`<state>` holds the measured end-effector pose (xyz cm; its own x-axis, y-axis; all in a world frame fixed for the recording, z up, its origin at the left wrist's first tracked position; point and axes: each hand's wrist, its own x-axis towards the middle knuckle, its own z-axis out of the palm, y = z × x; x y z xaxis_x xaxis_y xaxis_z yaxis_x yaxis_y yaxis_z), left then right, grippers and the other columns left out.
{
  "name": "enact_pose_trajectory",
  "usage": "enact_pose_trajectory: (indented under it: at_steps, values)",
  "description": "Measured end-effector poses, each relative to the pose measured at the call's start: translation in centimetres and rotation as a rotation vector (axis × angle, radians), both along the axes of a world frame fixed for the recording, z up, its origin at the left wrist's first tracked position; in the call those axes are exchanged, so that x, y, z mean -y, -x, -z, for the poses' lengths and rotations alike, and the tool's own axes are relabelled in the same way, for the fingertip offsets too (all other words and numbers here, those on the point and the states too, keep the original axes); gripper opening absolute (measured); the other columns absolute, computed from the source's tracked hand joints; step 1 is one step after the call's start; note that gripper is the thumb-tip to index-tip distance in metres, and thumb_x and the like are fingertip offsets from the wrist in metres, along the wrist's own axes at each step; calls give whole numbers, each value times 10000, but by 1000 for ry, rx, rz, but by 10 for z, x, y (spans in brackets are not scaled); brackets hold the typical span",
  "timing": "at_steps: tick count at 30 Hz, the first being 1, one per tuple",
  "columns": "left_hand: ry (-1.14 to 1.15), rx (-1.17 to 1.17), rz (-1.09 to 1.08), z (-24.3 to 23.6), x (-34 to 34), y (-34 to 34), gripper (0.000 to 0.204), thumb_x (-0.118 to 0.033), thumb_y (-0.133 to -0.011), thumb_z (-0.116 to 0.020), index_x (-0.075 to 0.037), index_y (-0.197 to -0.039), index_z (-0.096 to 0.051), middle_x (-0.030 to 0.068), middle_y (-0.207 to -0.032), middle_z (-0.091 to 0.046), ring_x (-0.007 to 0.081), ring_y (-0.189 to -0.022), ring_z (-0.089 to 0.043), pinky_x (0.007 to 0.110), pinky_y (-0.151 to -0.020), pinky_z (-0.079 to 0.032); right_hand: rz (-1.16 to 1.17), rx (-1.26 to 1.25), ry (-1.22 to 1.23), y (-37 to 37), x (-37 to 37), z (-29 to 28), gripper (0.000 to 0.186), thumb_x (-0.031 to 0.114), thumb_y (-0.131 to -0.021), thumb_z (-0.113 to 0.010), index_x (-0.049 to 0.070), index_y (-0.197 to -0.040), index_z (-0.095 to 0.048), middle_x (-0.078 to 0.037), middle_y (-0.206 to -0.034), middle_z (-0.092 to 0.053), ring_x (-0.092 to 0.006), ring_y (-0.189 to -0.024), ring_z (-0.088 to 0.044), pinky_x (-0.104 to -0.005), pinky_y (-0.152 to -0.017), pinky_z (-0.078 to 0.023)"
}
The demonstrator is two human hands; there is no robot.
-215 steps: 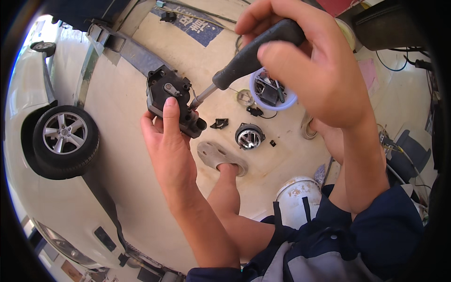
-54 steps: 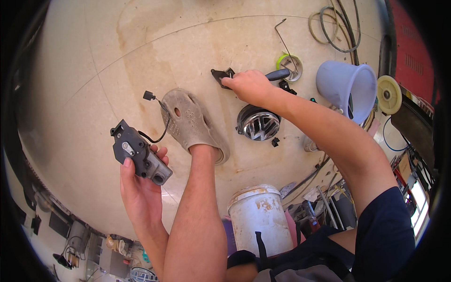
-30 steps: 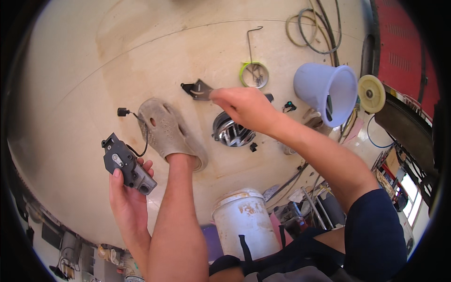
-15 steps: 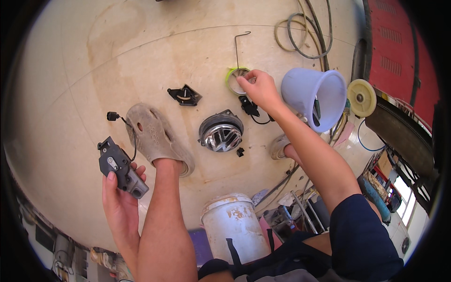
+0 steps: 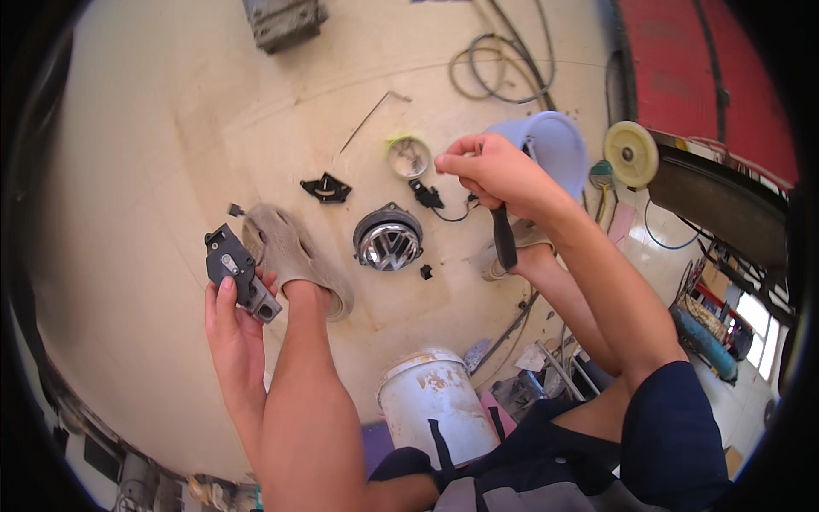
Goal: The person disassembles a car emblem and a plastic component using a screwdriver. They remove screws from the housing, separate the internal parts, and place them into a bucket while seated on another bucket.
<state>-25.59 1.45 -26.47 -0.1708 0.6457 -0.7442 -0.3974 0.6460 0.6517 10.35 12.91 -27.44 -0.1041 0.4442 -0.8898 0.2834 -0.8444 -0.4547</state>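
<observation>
Since half a second ago, the right hand (image 5: 495,171) has lifted off the small round cup (image 5: 409,156) and now hangs closed around a black-handled screwdriver (image 5: 504,239), handle pointing down, just above the floor (image 5: 153,128). Left hand (image 5: 235,328) stays wrapped around the dark grey latch unit (image 5: 235,271), thumb pressed on it, beside a worn sandal (image 5: 294,256). Between the hands a chrome round emblem (image 5: 388,239) lies on the floor, a black bracket (image 5: 325,189) near it.
</observation>
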Motion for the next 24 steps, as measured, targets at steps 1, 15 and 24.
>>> enact_pose_trajectory:
  at_steps: [1,15,24]
  values:
    - [-35,-9,6,-10,-6,-5,382,-291,-1034,-535,9,-1266,-502,158,-1131,-650,282,-1055,-670,381,-933,-539,50,-112,37,-10,-3,-39,188,202,-927,-697,31,-907,-624,53,-588,-413,-32,-451,-283,-247,-394,-213]
    - [-384,32,266,-241,-85,-89,372,-268,-995,-584,26,-1213,-515,167,-1058,-659,308,-985,-689,397,-854,-581,277,-165,-407,-51,72,-243,258,288,-975,-635,56,-929,-533,23,-665,-452,-69,-528,-442,-250,-460,-380]
    - [-264,164,319,-211,-100,-154,471,-390,-978,-459,36,-1129,-594,162,-958,-685,259,-838,-685,376,-764,-568,385,-71,-1200,-60,43,-309,294,143,-913,-706,-11,-1155,-638,-53,-834,-656,-71,-696,-608,-216,-544,-455]
